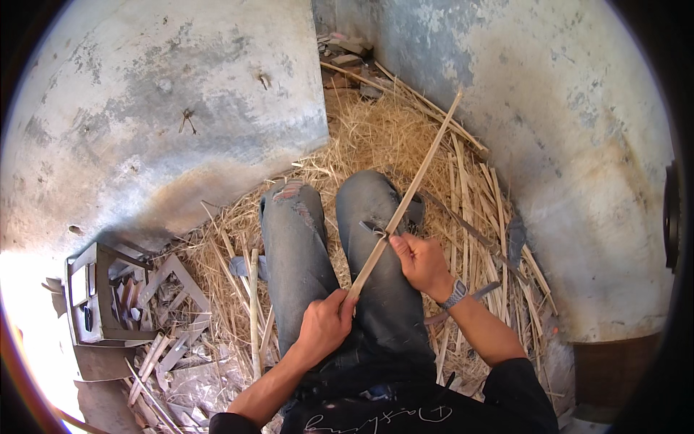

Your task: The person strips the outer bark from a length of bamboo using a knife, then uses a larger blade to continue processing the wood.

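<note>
A long, pale bamboo strip [426, 160] slants across my right thigh, its far end pointing up toward the right wall. My left hand [327, 318] is closed on its near end, thumb along the strip. Further up, my right hand [421, 262] is closed in a fist against the strip, on what looks like a small knife. A short dark blade [368, 227] shows at the strip's left side, with a thin curled shaving [381, 233] beside it. The handle is hidden in my right fist.
Shavings [376, 137] cover the floor around my legs. Several split bamboo strips [466, 192] lie along the right wall [564, 166]. A worn box-like frame [108, 335] stands at left beside scrap pieces [177, 289]. An upright stick [254, 311] stands next to my left leg.
</note>
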`<state>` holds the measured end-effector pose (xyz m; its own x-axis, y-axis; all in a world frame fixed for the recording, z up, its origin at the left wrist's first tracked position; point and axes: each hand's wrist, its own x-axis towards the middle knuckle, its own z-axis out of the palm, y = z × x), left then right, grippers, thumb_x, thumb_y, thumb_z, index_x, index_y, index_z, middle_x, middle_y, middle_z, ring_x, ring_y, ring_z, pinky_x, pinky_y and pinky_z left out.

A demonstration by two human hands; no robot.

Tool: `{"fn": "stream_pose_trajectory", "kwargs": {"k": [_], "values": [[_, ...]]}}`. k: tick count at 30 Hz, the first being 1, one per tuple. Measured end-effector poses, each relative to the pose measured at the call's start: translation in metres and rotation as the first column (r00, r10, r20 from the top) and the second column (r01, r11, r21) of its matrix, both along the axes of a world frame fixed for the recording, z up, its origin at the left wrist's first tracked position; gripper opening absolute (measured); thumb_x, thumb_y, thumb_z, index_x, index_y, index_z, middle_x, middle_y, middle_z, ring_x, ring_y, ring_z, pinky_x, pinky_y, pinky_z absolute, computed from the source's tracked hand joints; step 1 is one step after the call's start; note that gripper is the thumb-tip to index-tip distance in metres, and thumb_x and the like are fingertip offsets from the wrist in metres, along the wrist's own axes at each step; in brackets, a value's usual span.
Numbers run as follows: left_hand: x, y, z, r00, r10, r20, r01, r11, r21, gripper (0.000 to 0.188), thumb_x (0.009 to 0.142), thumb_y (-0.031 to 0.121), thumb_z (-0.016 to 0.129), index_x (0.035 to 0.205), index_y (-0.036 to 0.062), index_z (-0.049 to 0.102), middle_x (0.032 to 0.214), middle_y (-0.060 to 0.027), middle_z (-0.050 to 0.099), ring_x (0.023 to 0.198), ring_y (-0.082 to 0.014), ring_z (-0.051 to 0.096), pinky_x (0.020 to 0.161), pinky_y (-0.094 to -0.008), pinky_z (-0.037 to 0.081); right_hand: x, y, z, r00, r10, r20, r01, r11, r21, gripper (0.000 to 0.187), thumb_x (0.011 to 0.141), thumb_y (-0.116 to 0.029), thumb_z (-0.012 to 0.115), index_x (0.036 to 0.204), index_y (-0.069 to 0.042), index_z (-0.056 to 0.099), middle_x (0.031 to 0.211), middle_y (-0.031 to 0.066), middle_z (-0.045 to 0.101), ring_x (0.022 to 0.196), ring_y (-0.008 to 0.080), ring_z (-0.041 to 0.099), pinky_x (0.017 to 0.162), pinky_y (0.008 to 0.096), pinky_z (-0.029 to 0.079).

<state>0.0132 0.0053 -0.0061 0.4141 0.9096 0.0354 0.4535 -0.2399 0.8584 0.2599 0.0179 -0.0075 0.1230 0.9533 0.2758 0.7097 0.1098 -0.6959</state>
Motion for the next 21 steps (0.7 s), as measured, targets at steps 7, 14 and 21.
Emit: {"fn": "stream_pose_trajectory", "kwargs": {"k": [7,14,21], "values": [[0.031,0.037,0.005,1.0,-0.009,-0.015,0.01,0.999,0.042,0.022,0.1,0.018,0.066,0.091,-0.0016,0.068,0.068,-0.0233,0.064,0.063,-0.0431,0.066,0.056,-0.045,0.048,0.004,-0.011,-0.011,0.965,0.14,-0.22,-0.177,0.972,-0.155,0.049,0.107,-0.035,0.058,0.074,0.001,0.062,0.055,0.0135,0.047,0.048,0.0196,0.048,0.05,0.0356,0.037],[0.002,0.012,0.01,0.979,0.028,-0.202,0.009,0.983,0.182,0.016,0.098,0.02,0.069,0.093,0.0041,0.07,0.068,-0.0169,0.067,0.062,-0.0387,0.067,0.056,-0.0465,0.05,0.039,0.007,0.0,0.972,-0.099,-0.214,0.089,0.994,-0.057,0.044,0.107,-0.036,0.056,0.095,0.002,0.073,0.058,0.0011,0.048,0.056,0.0096,0.042,0.05,0.0329,0.031],[-0.036,-0.02,0.008,0.92,0.084,-0.383,0.076,0.92,0.384,0.011,0.092,0.015,0.074,0.099,0.0078,0.071,0.066,-0.0115,0.066,0.057,-0.0332,0.067,0.05,-0.0446,0.05,0.093,0.064,0.018,0.925,-0.375,0.069,0.348,0.904,0.247,0.05,0.108,-0.04,0.053,0.08,-0.001,0.065,0.055,0.0111,0.045,0.048,0.0233,0.044,0.048,0.0398,0.033]]}}
